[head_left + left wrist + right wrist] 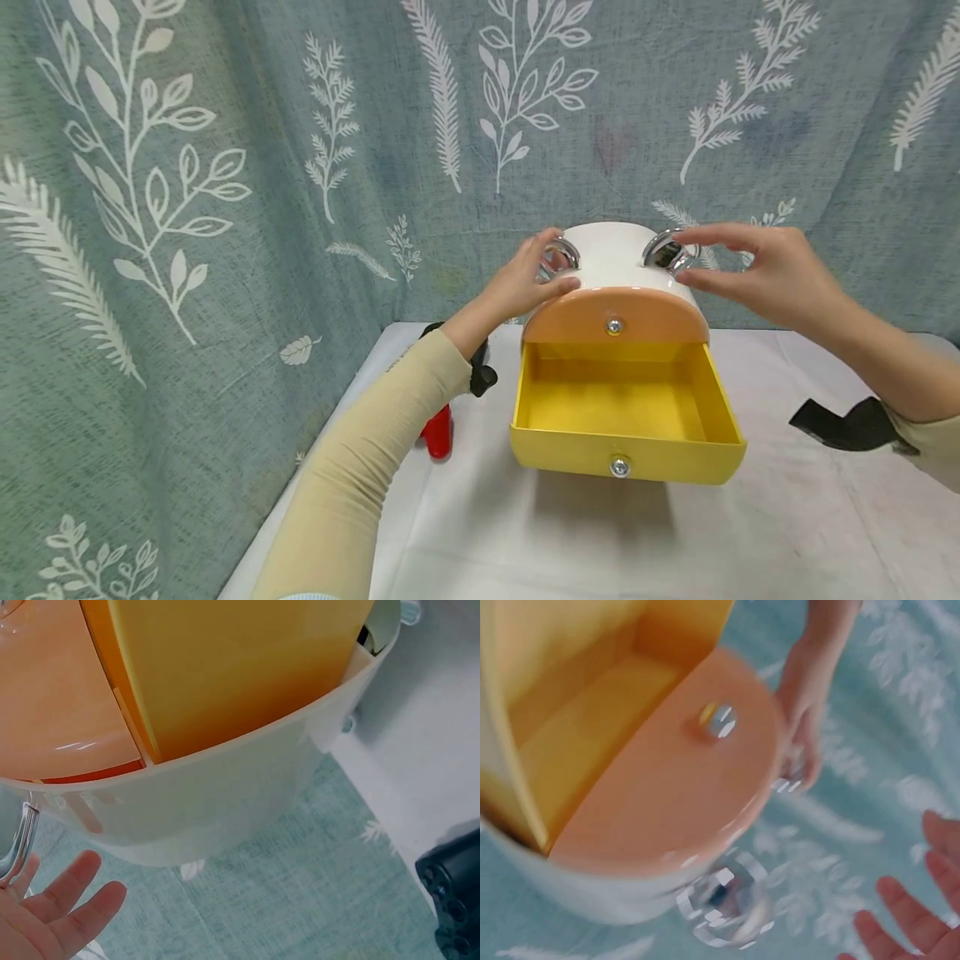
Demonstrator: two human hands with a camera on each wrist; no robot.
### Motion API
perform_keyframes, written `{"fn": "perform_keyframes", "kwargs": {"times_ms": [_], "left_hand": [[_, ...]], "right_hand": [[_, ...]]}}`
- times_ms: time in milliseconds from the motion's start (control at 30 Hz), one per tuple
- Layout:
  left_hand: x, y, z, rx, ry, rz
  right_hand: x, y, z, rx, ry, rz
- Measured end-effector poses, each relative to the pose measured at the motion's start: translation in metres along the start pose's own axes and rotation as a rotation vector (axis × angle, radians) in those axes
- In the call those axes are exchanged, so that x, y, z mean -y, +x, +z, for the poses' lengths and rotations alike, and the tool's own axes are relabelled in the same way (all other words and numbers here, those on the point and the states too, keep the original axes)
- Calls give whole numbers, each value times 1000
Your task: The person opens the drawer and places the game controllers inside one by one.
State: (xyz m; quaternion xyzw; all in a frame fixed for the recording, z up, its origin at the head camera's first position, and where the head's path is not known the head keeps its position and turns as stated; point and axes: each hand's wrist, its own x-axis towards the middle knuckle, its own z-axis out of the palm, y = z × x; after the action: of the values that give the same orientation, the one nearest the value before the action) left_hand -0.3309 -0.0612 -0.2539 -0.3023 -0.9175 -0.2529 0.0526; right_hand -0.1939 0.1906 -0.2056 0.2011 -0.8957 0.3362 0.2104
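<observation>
On the bench (465, 533), near four o'clock in the head view, a white case (611, 254) is standing; the right hand (772, 267) is hovering wide by the one-o'clock ring (660, 246), the left hand (522, 277) is curving round the eleven-o'clock ring (572, 250), grip unclear; matched pressure should be keeping things steady

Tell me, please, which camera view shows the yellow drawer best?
The head view: it shows the yellow drawer open, with its inside, rim and front knob. The left wrist view shows only part, cut off by the top edge; the right wrist view shows part of its inside, blurred and cropped.
</observation>
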Motion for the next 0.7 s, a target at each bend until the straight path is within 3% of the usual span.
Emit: {"fn": "perform_keyframes", "kwargs": {"times_ms": [333, 500, 700], "left_hand": [[0, 0, 0, -2, 1, 1], [-1, 0, -1, 1, -7, -1], [0, 1, 0, -2, -15, 6]], "right_hand": [[-50, 40, 18, 92, 27, 19], [-67, 49, 36, 126, 42, 63], [-79, 51, 51, 102, 106, 87]]}}
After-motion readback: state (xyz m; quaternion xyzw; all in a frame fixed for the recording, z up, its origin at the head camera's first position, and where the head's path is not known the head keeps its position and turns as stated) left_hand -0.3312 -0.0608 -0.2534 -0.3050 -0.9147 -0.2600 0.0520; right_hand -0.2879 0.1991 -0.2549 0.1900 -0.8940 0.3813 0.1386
